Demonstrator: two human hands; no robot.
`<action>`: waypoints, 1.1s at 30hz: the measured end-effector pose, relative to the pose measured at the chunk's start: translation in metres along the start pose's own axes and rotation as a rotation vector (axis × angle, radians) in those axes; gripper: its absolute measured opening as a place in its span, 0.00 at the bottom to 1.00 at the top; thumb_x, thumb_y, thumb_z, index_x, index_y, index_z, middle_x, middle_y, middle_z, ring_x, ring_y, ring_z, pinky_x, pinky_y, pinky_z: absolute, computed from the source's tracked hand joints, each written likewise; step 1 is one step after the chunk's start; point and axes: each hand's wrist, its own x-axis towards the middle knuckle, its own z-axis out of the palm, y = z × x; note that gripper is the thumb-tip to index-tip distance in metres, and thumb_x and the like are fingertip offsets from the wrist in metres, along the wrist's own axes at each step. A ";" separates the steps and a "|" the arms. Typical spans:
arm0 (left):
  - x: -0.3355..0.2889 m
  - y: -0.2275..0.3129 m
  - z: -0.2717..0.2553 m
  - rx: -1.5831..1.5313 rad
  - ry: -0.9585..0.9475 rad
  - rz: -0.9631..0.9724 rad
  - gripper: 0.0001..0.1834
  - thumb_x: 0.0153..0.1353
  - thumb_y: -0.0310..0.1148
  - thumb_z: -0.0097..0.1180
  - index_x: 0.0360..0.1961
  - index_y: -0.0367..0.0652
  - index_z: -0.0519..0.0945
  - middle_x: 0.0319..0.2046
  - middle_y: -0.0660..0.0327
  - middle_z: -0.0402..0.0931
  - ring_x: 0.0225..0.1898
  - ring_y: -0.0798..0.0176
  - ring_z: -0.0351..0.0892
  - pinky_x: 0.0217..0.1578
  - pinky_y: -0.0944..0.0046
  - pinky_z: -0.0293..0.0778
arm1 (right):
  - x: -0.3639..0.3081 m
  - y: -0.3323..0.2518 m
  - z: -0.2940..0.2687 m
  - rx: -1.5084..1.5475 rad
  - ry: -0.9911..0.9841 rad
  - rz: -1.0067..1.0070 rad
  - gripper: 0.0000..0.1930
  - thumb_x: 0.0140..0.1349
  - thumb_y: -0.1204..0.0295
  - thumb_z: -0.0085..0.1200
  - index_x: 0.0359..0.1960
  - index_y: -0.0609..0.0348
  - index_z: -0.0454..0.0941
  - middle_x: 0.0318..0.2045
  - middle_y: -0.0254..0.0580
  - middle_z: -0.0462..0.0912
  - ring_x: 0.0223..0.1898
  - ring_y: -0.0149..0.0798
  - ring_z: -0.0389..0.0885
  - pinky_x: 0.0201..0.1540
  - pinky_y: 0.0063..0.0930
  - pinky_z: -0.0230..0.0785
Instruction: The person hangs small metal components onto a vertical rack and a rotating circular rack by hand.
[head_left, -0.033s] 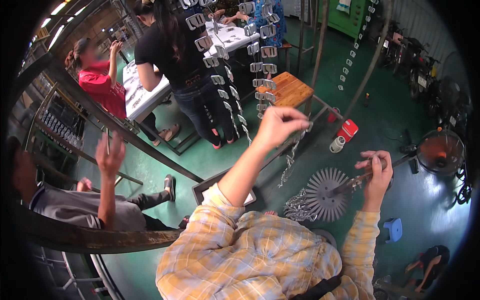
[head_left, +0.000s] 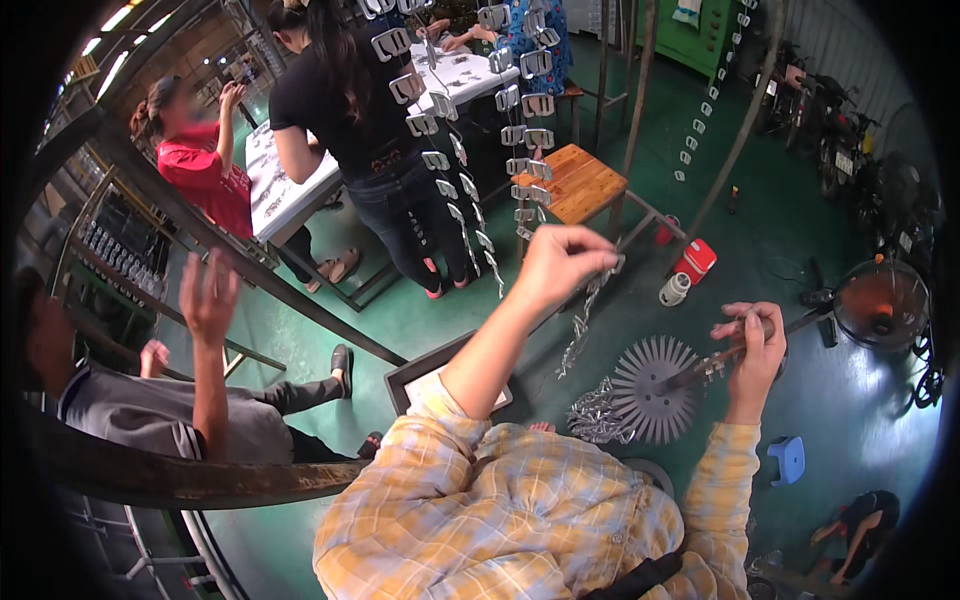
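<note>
My left hand [head_left: 565, 265] is raised near the middle, thumb and forefinger pinched on the top of a dangling strand of small metal pieces [head_left: 575, 335]. My right hand [head_left: 755, 345] is closed round the upper end of a dark rod [head_left: 690, 374]. That rod rises from the middle of a round grey disc with radial slots [head_left: 655, 400]. A few small metal pieces lie along the rod close to my right hand. Beside the disc's left edge hangs a bunch of shiny metal pieces [head_left: 600, 412].
Strings of buckle-like metal frames [head_left: 538, 105] hang ahead. Beyond them are a wooden stool [head_left: 570, 184] and people at a white table [head_left: 285, 195]. Another person [head_left: 150, 405] works at left behind a dark bar [head_left: 240, 484]. A fan [head_left: 880, 308] and blue stool [head_left: 787, 459] stand right.
My left hand has moved down slightly, still pinching the strand. My right hand stays on the rod. The raised hand of the person at left has shifted a little left and up.
</note>
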 end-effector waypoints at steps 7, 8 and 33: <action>-0.034 -0.061 0.012 0.027 0.028 -0.059 0.06 0.44 0.24 0.61 0.25 0.34 0.79 0.22 0.62 0.77 0.25 0.75 0.73 0.28 0.75 0.69 | -0.004 0.002 0.007 -0.021 0.012 -0.035 0.06 0.58 0.73 0.42 0.29 0.64 0.64 0.28 0.47 0.74 0.19 0.28 0.74 0.30 0.24 0.69; -0.036 -0.067 0.014 0.051 0.046 -0.090 0.05 0.44 0.24 0.61 0.25 0.35 0.79 0.22 0.63 0.77 0.25 0.75 0.73 0.28 0.75 0.69 | -0.004 0.003 0.007 -0.012 0.015 -0.044 0.05 0.58 0.74 0.42 0.29 0.64 0.64 0.28 0.46 0.75 0.18 0.28 0.73 0.30 0.23 0.69; -0.103 -0.184 0.055 0.240 -0.189 -0.223 0.05 0.40 0.23 0.61 0.23 0.38 0.80 0.22 0.61 0.77 0.23 0.71 0.73 0.25 0.73 0.67 | -0.006 0.001 -0.001 0.027 0.072 -0.063 0.05 0.56 0.75 0.44 0.27 0.65 0.65 0.23 0.43 0.76 0.13 0.21 0.66 0.22 0.17 0.68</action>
